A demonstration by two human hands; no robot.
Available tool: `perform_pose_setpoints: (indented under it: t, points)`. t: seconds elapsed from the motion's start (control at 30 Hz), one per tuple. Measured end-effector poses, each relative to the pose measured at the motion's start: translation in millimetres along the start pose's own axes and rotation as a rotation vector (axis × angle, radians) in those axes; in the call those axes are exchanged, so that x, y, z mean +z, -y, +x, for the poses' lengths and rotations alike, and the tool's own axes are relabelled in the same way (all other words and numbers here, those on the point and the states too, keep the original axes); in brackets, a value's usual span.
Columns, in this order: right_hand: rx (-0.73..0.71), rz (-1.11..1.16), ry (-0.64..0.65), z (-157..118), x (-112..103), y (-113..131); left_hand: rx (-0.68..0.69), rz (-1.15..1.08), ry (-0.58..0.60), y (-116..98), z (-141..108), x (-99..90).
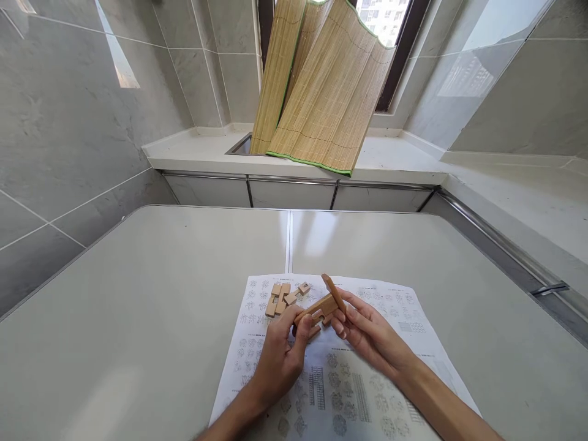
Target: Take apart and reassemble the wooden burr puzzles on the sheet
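Notched wooden pieces [324,305] are held together above a printed sheet [386,306], one of them slanting up at the right end. My left hand [283,352] pinches their left end between thumb and fingers. At the right end, the fingers of my right hand [367,331] are closed around the slanting piece. Behind my left hand, several loose wooden blocks [278,299] lie on the sheet, and one small block [304,288] shows a dark mark. Part of a wooden piece below the held ones is hidden by my fingers.
The sheet lies on a pale table [184,294] with a seam down its middle. Beyond the far edge, a bamboo mat [321,92] leans on a white ledge [193,150] before a window. Tiled walls stand at both sides, with a metal rail [500,245] at the right.
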State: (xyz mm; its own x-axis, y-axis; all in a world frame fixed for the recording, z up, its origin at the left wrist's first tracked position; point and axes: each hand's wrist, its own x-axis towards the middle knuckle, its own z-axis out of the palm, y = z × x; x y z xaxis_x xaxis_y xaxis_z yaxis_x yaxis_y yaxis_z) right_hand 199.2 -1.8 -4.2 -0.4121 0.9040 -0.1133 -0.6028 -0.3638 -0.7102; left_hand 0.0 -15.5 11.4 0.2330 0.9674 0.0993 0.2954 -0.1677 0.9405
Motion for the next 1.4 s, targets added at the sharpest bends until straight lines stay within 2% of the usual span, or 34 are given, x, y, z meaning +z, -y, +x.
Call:
perform_pose_setpoints:
  t: [0.53,0.9,1.13,1.23,1.4]
  points:
    - [0.049,0.180,-0.061,0.6,2.5,-6.9,0.008,0.002,-0.052,-1.7,0.3,2.3]
    - [0.110,0.067,0.010,-4.1,3.5,10.8,0.044,0.034,0.027,-4.0,0.0,-0.1]
    - [0.132,0.144,-0.032,-2.3,4.9,7.8,0.014,-0.023,0.012,-5.0,2.1,1.0]
    - [0.094,0.187,-0.078,-1.2,5.0,2.0,-0.006,-0.050,0.014,-4.6,1.9,1.8]
    - [0.127,0.180,-0.091,-0.5,3.6,0.7,0.024,-0.007,-0.006,-1.2,1.3,2.1]
